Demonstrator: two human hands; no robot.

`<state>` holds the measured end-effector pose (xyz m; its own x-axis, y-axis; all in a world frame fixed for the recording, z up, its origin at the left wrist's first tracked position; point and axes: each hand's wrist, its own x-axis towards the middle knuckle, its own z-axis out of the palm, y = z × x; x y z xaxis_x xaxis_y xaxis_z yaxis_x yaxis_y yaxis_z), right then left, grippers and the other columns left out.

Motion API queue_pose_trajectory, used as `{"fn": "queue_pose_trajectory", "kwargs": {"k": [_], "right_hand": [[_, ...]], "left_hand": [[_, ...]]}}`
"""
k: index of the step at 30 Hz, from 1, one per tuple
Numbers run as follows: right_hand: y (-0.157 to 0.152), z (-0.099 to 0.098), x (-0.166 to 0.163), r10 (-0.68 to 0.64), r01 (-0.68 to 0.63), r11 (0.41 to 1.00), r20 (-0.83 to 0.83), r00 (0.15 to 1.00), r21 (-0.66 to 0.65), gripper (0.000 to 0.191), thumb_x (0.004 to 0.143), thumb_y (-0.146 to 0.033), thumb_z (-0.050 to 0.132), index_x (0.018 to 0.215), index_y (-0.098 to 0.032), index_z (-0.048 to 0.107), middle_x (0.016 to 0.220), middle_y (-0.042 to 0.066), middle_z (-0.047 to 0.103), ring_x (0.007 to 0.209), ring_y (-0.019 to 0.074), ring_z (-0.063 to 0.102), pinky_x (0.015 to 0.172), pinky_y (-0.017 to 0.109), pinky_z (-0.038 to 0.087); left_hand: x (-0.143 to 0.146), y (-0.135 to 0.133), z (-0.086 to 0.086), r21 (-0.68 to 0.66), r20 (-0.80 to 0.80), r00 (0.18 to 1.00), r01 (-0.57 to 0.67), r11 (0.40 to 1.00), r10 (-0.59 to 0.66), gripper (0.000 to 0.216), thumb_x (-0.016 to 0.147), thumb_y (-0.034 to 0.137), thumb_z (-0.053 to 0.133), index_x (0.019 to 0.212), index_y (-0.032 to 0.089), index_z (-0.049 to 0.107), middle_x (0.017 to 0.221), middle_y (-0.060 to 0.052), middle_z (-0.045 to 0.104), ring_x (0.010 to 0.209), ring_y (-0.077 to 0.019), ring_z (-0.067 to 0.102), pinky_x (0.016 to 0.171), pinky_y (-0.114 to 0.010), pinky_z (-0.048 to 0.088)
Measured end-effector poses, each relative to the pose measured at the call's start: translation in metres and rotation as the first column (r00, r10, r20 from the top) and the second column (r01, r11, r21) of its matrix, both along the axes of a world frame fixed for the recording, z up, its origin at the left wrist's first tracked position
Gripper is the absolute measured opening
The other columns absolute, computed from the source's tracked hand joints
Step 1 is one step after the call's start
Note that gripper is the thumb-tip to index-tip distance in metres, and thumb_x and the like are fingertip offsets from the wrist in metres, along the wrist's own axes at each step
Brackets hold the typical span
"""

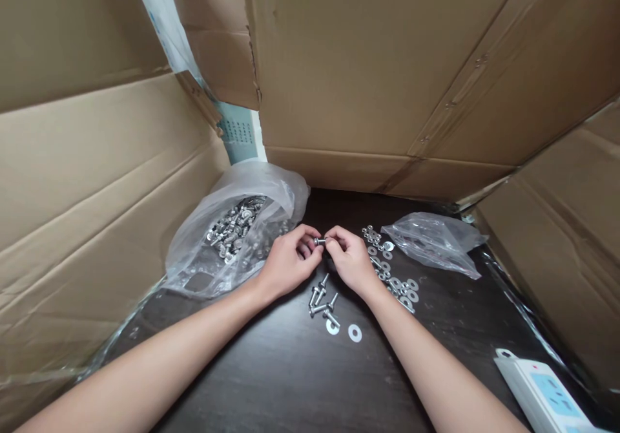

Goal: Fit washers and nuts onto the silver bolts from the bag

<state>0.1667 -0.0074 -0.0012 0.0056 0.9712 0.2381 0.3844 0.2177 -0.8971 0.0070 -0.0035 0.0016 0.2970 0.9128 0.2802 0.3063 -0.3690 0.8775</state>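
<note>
A small metal bolt (319, 242) lies level between my two hands at the middle of the view. The fingertips of my left hand (294, 260) close on its left end. My right hand (349, 257) pinches its right end, where the fingers hide the tip. Below the hands, several bolts (318, 296) rest in a loose group on the dark table. Two flat washers (355, 333) lie just in front of them, one partly under a bolt. Beside my right hand spread many loose nuts and washers (396, 284).
An open clear plastic bag (194, 252) full of metal fasteners (237, 226) stands at the left. To the right lies a flattened plastic bag (436, 239). A white power strip (537, 381) sits at the lower right. Cardboard walls (378, 64) enclose the dark table (271, 381).
</note>
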Motion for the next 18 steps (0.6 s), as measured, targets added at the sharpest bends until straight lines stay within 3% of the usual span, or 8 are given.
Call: {"fn": "queue_pose_trajectory", "kwargs": {"k": [6,18], "right_hand": [[-0.0006,0.0007,0.0001,0.013,-0.013,1.000,-0.016,1.000,-0.010,0.016,0.079,-0.032,0.052,0.069,-0.021,0.056,0.064,-0.001,0.055,0.061,0.0150,0.050,0.059,0.027,0.039],[-0.0019,0.0038,-0.0014,0.035,-0.035,0.999,0.032,0.999,-0.019,0.026,0.081,-0.034,0.049,0.059,-0.020,0.053,0.058,-0.001,0.051,0.059,0.0137,0.047,0.058,0.026,0.036]], "left_hand": [[0.0006,0.0007,-0.0007,-0.020,0.015,1.000,-0.005,1.000,0.005,0.016,0.084,0.027,0.067,0.096,0.018,0.063,0.074,0.001,0.065,0.060,-0.0102,0.060,0.056,-0.020,0.047],[0.0003,0.0002,0.0006,-0.013,0.001,1.000,0.008,1.000,-0.008,0.011,0.076,0.015,0.062,0.087,0.017,0.061,0.068,0.004,0.060,0.058,-0.0091,0.056,0.057,-0.019,0.045]]}}
